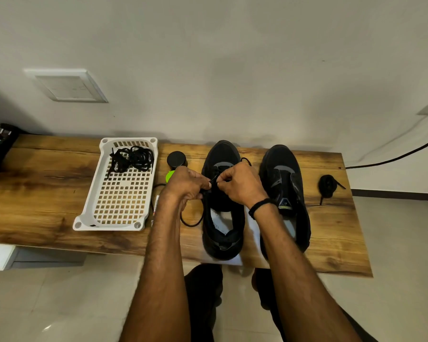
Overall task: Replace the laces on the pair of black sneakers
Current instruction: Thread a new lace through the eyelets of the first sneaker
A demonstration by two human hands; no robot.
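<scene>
Threading the middle sneaker [224,153], lace in both hands.
Head view: pinching the lace [214,179] between left hand [187,182] and right hand [237,183] above the eyelets, on the table [47,193] just beside the second sneaker [284,174], seemingly bare. Likely to slip from the fingertips or miss a black-on-black eyelet; liable to snag where slack loops near the left wrist.

Wooden table [47,183]. White basket [89,208] left of centre; round black tin [176,159] by far edge; black sneakers [224,151] on white paper [253,227]; loose lace [190,223] alongside; coiled lace [328,185] near right edge.
</scene>
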